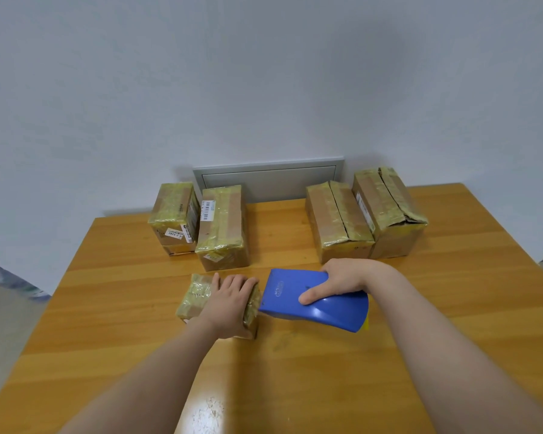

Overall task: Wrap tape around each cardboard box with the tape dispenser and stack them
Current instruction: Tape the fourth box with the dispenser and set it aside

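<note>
**Small box pinned, dispenser at its side**

The small box [196,300] lies on the desk [295,377] near the middle, a little left of centre; it is a low brown carton, already wound in glossy yellowish tape that wrinkles and catches the light, with bare cardboard showing only at its near lower edge. The left hand [229,303] rests palm down on it; its fingers [243,285] lie nearly straight and released across the top, reaching the box's right edge, thumb spread toward the far side. The right hand [345,280] grasps the dispenser [290,297], a blue plastic shell with a small embossed label; the fingers wrap over its far edge and the thumb [311,296] presses on the upper face. The dispenser's narrow end sits just beside the small box's right end, whether touching I cannot tell; a sliver of yellow shows at its wide rear corner.

Along the far edge of the desk stand four larger cartons, all banded with the same yellowish tape: a left pair [223,227], close together and bearing white barcode labels; a right pair [337,220], touching, their top flaps creased and slightly split. A grey panel [267,180] is set in the white wall [264,73] behind them, between the pairs.
</note>
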